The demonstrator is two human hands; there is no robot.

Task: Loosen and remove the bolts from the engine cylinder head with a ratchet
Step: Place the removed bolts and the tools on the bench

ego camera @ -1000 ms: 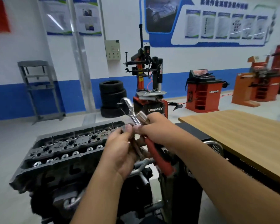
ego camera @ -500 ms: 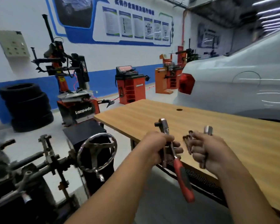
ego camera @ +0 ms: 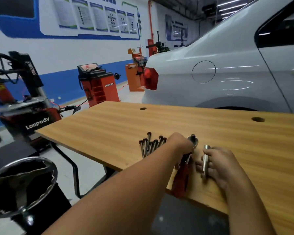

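My left hand grips the ratchet just below its chrome head. The ratchet's red handle slopes down over the near edge of the wooden table. My right hand hovers low over the table beside it, fingers curled round a long silver socket. Several dark long bolts lie in a loose bunch on the table just left of my left hand. The engine cylinder head is out of view.
A round metal handwheel on a dark stand sits at lower left. A white car stands behind the table. A tyre changer and a red wheel balancer stand along the blue-and-white wall. Two cable holes pierce the tabletop.
I have turned from the engine to the table. The bolts that my right hand held now lie on the tabletop, and both hands have come down to the table with ratchet and socket.
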